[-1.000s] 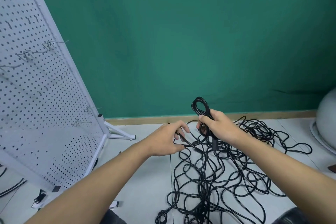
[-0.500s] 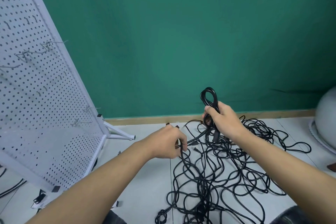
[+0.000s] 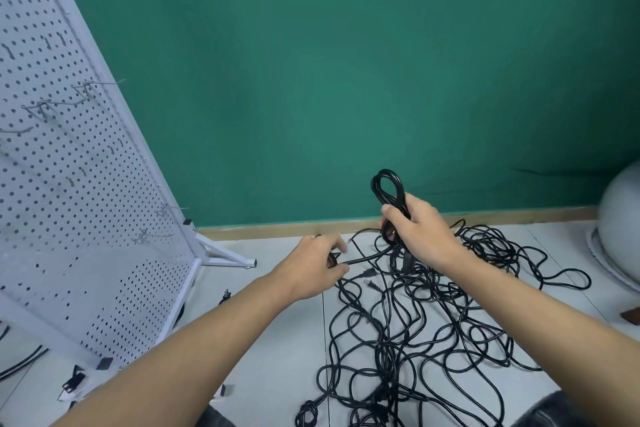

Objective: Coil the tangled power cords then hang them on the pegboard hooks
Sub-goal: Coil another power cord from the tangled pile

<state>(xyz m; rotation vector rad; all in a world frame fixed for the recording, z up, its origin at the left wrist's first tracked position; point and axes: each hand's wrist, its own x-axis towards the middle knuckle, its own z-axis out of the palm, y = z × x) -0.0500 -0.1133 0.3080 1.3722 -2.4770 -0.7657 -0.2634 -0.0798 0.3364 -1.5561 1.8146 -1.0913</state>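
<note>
Right hand point(image 3: 420, 232) clenches 1 small coil point(image 3: 387, 185) upright at centre frame, pinning its loops. Left hand point(image 3: 317, 265) pinches the trailing cord point(image 3: 369, 256), likely drawing slack from the lower-centre tangle point(image 3: 415, 329).

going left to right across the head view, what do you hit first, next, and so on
pegboard → left hand, pinching a cord → right hand, gripping a coil → grey dome at the right edge. The floor tangle spans both hands, so it is left out.

staged studio: green backdrop point(image 3: 346, 80), freestanding pegboard point(image 3: 69, 184).
</note>
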